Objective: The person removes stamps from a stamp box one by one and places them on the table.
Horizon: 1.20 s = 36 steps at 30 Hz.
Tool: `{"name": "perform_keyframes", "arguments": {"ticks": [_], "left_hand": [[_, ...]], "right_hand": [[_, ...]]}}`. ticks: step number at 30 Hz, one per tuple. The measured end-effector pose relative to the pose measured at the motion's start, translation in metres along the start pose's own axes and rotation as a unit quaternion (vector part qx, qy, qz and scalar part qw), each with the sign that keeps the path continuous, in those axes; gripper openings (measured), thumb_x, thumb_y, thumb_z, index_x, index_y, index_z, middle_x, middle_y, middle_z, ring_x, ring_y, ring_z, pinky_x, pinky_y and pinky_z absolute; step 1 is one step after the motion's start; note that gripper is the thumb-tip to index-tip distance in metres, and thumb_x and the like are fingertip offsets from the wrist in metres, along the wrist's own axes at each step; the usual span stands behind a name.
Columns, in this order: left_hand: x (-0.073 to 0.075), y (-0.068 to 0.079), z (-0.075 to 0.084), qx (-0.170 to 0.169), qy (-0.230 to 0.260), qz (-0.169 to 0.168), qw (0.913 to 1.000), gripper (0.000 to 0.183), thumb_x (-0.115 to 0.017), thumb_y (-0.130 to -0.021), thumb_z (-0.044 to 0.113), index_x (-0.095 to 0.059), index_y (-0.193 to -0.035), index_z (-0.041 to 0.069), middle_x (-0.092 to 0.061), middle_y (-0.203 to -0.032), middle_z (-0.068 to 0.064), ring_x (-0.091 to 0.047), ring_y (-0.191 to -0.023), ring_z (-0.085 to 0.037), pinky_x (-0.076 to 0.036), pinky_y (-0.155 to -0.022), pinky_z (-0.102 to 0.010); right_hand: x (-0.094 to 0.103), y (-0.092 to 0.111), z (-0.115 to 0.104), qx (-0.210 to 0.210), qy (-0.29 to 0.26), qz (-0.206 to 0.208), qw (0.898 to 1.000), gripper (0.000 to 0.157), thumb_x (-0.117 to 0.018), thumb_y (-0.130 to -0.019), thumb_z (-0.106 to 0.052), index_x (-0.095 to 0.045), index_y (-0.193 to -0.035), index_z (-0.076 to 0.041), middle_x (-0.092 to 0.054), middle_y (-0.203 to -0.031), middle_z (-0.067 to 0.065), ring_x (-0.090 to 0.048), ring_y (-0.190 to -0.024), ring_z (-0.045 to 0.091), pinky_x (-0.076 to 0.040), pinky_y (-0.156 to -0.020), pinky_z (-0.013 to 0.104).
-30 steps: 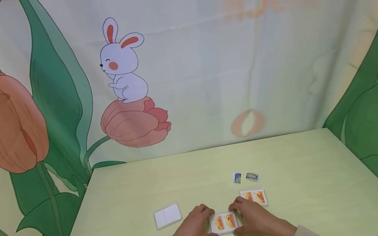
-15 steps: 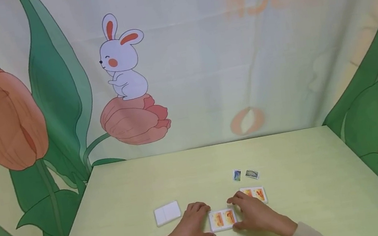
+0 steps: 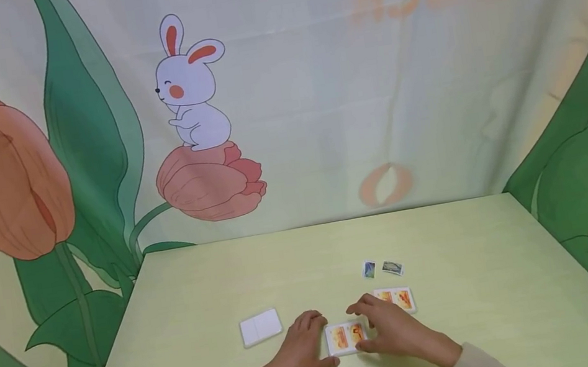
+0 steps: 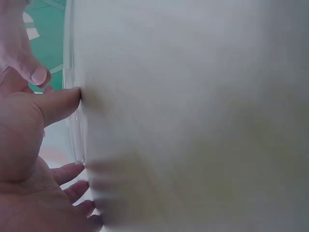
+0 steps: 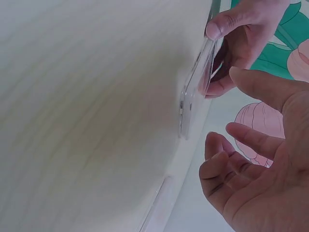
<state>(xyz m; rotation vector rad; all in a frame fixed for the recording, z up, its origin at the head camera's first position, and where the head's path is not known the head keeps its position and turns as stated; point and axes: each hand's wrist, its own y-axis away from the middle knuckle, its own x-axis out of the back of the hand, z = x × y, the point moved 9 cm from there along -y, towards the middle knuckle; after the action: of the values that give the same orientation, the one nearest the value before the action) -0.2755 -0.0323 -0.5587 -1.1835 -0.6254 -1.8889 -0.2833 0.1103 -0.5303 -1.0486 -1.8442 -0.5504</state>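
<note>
A flat white-edged case (image 3: 340,340) with two orange pictures lies on the table between the hands. My left hand (image 3: 297,352) holds it at its left side, thumb at the near corner and fingers at the far one. In the right wrist view, the case's clear edge (image 5: 189,108) shows beside the left thumb. Over the right end of the case hovers my right hand (image 3: 396,327), its thumb tip above the pictures and its fingers loosely bent, gripping nothing. Part of a second orange-pictured case (image 3: 404,300) is hidden behind that hand.
To the left lies a plain white case (image 3: 260,327). Two small picture pieces (image 3: 393,268) lie farther back at the right, side by side. The pale green table (image 3: 201,284) ends at a curtain (image 3: 300,145) printed with a rabbit and tulips.
My right fingers and thumb have come off the right edge of the case and shifted left over it. My left hand stays at the left side. The head view has tilted slightly down.
</note>
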Motion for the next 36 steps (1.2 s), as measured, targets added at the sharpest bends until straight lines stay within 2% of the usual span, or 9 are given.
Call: {"name": "perform_keyframes", "arguments": {"ticks": [7,13,18,21,24,30,36], "left_hand": [[-0.010,0.000,-0.004,0.004,0.058,-0.011,0.9983,0.066,-0.072,-0.085,0.037,-0.044,-0.134,0.004,-0.034,-0.154,-0.019,-0.022,-0.149,-0.040,-0.020,-0.121,-0.056],[-0.013,-0.001,-0.009,0.013,0.078,-0.015,0.9968,0.066,-0.073,-0.084,0.036,-0.043,-0.134,0.005,-0.030,-0.157,-0.020,-0.018,-0.150,-0.040,-0.014,-0.122,-0.056],[-0.013,0.000,-0.011,0.021,0.095,-0.012,0.9951,0.063,-0.074,-0.084,0.034,-0.043,-0.131,0.005,-0.027,-0.158,-0.023,-0.016,-0.151,-0.040,-0.012,-0.123,-0.055],[-0.011,0.000,-0.010,0.017,0.098,-0.007,0.9951,0.061,-0.074,-0.084,0.032,-0.044,-0.129,0.004,-0.028,-0.157,-0.024,-0.017,-0.150,-0.041,-0.013,-0.122,-0.056],[-0.010,0.001,-0.008,0.013,0.098,-0.002,0.9951,0.059,-0.074,-0.084,0.029,-0.044,-0.128,0.004,-0.029,-0.156,-0.025,-0.018,-0.150,-0.042,-0.014,-0.122,-0.056],[-0.006,-0.001,-0.007,0.010,0.098,0.003,0.9951,0.058,-0.075,-0.084,0.029,-0.045,-0.127,0.003,-0.029,-0.155,-0.025,-0.019,-0.149,-0.043,-0.015,-0.122,-0.057],[-0.007,0.001,-0.006,0.012,0.101,-0.002,0.9948,0.058,-0.074,-0.084,0.030,-0.045,-0.127,0.004,-0.030,-0.156,-0.024,-0.019,-0.149,-0.043,-0.015,-0.121,-0.058]], "right_hand": [[0.000,0.000,-0.004,0.003,0.001,-0.003,1.000,0.058,-0.082,-0.078,-0.032,-0.059,-0.128,-0.012,-0.060,-0.116,0.002,-0.055,-0.081,0.008,-0.043,-0.064,0.018],[-0.002,0.000,-0.004,0.003,-0.007,-0.006,1.000,0.056,-0.082,-0.079,-0.030,-0.060,-0.127,-0.012,-0.060,-0.114,0.002,-0.056,-0.081,0.009,-0.043,-0.065,0.019],[-0.002,-0.001,-0.006,0.002,-0.002,-0.001,1.000,0.056,-0.081,-0.079,-0.031,-0.060,-0.128,-0.013,-0.060,-0.117,0.001,-0.058,-0.086,0.012,-0.048,-0.071,0.022],[-0.002,-0.002,-0.007,0.001,0.012,0.006,1.000,0.057,-0.081,-0.079,-0.033,-0.059,-0.128,-0.015,-0.058,-0.122,0.000,-0.059,-0.101,0.016,-0.053,-0.084,0.031],[-0.001,-0.003,-0.008,-0.001,0.027,0.014,1.000,0.058,-0.081,-0.078,-0.034,-0.060,-0.128,-0.015,-0.057,-0.125,0.001,-0.056,-0.114,0.020,-0.052,-0.094,0.041],[-0.004,-0.009,-0.008,-0.002,0.052,0.010,0.999,0.060,-0.082,-0.077,-0.036,-0.060,-0.128,-0.014,-0.057,-0.128,0.001,-0.055,-0.116,0.020,-0.052,-0.095,0.041],[-0.015,-0.015,-0.009,-0.006,0.072,-0.020,0.997,0.066,-0.083,-0.074,-0.038,-0.060,-0.131,-0.013,-0.058,-0.128,0.002,-0.057,-0.113,0.021,-0.052,-0.095,0.042]]}}
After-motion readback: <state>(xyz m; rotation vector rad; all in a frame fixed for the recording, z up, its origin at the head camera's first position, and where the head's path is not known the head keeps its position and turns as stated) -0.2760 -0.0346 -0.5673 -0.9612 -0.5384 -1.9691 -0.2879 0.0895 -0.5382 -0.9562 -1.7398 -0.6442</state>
